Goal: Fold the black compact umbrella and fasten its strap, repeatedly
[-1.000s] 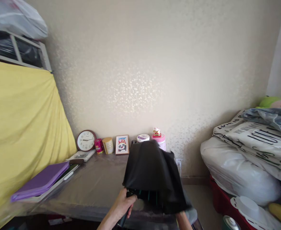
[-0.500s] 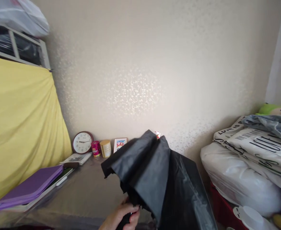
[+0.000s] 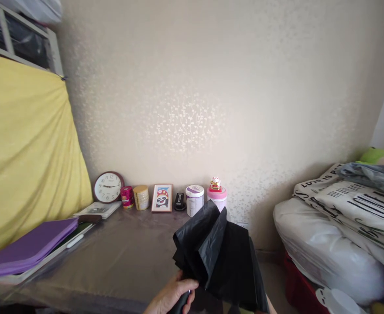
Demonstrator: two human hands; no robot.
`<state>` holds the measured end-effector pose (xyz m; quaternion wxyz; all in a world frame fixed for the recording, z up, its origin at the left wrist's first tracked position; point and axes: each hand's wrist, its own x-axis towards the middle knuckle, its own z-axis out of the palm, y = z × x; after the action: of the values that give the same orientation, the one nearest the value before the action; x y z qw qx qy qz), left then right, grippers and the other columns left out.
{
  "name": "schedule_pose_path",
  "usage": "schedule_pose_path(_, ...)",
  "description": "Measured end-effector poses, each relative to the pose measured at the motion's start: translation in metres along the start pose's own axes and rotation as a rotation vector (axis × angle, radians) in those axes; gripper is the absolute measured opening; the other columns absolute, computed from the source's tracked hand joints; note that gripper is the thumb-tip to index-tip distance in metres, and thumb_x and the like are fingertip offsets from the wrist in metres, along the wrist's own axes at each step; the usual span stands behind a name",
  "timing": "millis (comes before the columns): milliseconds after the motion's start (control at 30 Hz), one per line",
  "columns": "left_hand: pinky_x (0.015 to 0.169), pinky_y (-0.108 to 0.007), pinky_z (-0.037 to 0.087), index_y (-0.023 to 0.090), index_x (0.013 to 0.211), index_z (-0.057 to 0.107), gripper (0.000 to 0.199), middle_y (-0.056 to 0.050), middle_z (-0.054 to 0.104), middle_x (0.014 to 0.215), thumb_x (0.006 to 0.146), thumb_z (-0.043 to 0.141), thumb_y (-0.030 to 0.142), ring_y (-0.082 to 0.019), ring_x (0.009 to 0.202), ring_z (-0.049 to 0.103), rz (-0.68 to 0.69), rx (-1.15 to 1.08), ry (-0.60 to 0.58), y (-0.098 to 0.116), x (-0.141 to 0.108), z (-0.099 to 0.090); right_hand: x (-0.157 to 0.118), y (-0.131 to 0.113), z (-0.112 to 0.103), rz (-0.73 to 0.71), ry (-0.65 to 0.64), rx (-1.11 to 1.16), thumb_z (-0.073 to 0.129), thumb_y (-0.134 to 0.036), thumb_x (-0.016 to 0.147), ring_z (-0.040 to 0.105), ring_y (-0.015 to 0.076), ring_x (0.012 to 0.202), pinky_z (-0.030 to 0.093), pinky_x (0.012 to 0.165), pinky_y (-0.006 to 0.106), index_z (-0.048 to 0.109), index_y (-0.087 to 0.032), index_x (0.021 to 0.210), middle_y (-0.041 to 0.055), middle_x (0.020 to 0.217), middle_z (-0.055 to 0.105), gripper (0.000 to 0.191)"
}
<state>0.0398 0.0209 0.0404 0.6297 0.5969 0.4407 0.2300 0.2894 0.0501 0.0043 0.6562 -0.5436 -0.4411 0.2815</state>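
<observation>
I see left hand wrapped round handle of black umbrella, loosely folded over tabletop's right end. Right hand mostly hidden, can't tell grip. I'd steady handle, guide loose pleats flat.

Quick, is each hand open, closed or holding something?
Left hand: closed, holding the umbrella by its handle.
Right hand: mostly hidden by the umbrella; open or closed, can't tell.

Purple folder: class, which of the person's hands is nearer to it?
Left. The left hand is to the right of the purple folder; the right hand, mostly hidden behind the black umbrella, is farther right.
</observation>
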Motion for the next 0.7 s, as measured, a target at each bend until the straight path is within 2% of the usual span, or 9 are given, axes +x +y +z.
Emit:
schedule_pose_path(67,0.043,-0.022,0.035,0.02,0.064,0.046,0.03,0.007,0.046,0.046,0.07,0.049,0.05,-0.008,0.035,0.04,-0.007,0.023,0.029,-0.006,0.013,0.002,0.0,0.0,0.0,0.085,-0.151,-0.019,0.059,-0.036,0.078,0.06,0.0146,0.067,0.049,0.057,0.027,0.064,-0.019,0.082,0.0036,0.08,0.064,0.017)
schedule_pose_path(133,0.042,-0.022,0.035,0.02,0.065,0.046,0.028,0.007,0.045,0.044,0.071,0.049,0.047,-0.009,0.034,0.041,-0.016,0.048,0.054,-0.011,0.022,0.005,-0.002,-0.004,0.001,0.198,-0.398,-0.026,0.063,-0.036,0.072,0.054,0.0124,0.046,0.041,0.042,0.023,0.063,-0.017,0.06,0.0028,0.056,0.062,0.022)
schedule_pose_path(200,0.04,-0.022,0.035,0.02,0.067,0.046,0.023,0.006,0.045,0.043,0.071,0.049,0.043,-0.009,0.034,0.043,-0.028,0.085,0.079,-0.016,0.027,0.007,-0.003,-0.01,0.001,0.305,-0.671,-0.025,0.057,-0.036,0.072,0.045,0.0077,0.035,0.032,0.035,0.018,0.059,-0.014,0.05,0.0022,0.045,0.058,0.031)
schedule_pose_path(267,0.039,-0.022,0.034,0.019,0.074,0.047,0.018,0.006,0.045,0.043,0.071,0.049,0.037,-0.01,0.034,0.043,-0.04,0.133,0.108,-0.021,0.029,0.007,-0.004,-0.016,-0.003,0.368,-0.839,-0.051,0.053,-0.035,0.072,0.04,0.0047,0.031,0.026,0.033,0.015,0.059,-0.013,0.052,0.0016,0.043,0.058,0.03)
schedule_pose_path(367,0.038,-0.022,0.035,0.017,0.096,0.046,0.027,0.005,0.05,0.049,0.071,0.048,0.03,-0.01,0.032,0.042,-0.054,0.205,0.164,-0.026,0.028,0.009,-0.005,-0.022,-0.019,0.372,-0.865,-0.158,0.054,-0.03,0.068,0.042,0.0055,0.032,0.027,0.034,0.015,0.059,-0.013,0.054,0.0019,0.044,0.059,0.022)
schedule_pose_path(433,0.04,-0.024,0.038,0.018,0.112,0.04,0.041,0.0,0.059,0.065,0.073,0.046,0.027,-0.01,0.033,0.045,-0.04,0.333,0.222,-0.027,0.027,0.01,-0.006,-0.022,-0.037,0.377,-0.863,-0.241,0.055,-0.027,0.066,0.044,0.007,0.034,0.031,0.036,0.016,0.06,-0.014,0.054,0.002,0.044,0.059,0.019)
schedule_pose_path(533,0.062,-0.031,0.046,0.017,0.124,0.032,0.053,-0.01,0.063,0.094,0.074,0.045,0.027,-0.018,0.063,0.062,-0.001,0.652,0.328,-0.026,0.024,0.01,-0.005,-0.017,-0.067,0.389,-0.811,-0.373,0.055,-0.028,0.065,0.047,0.0096,0.038,0.031,0.037,0.019,0.063,-0.015,0.062,0.0007,0.047,0.059,0.015)
schedule_pose_path(600,0.076,-0.032,0.044,0.015,0.125,0.034,0.053,-0.012,0.062,0.099,0.074,0.046,0.028,-0.023,0.086,0.061,0.003,0.771,0.349,-0.025,0.022,0.01,-0.002,-0.013,-0.084,0.307,-0.744,-0.516,0.056,-0.03,0.065,0.052,0.012,0.045,0.035,0.042,0.021,0.064,-0.016,0.065,0.0003,0.052,0.06,0.016)
schedule_pose_path(700,0.078,-0.029,0.043,0.021,0.124,0.036,0.049,-0.007,0.063,0.097,0.077,0.043,0.028,-0.021,0.092,0.06,0.008,0.8,0.314,-0.025,0.017,0.009,0.004,-0.012,-0.096,0.094,-0.499,-0.784,0.053,-0.032,0.067,0.055,0.0159,0.052,0.041,0.051,0.026,0.062,-0.018,0.064,0.0014,0.052,0.06,0.017)
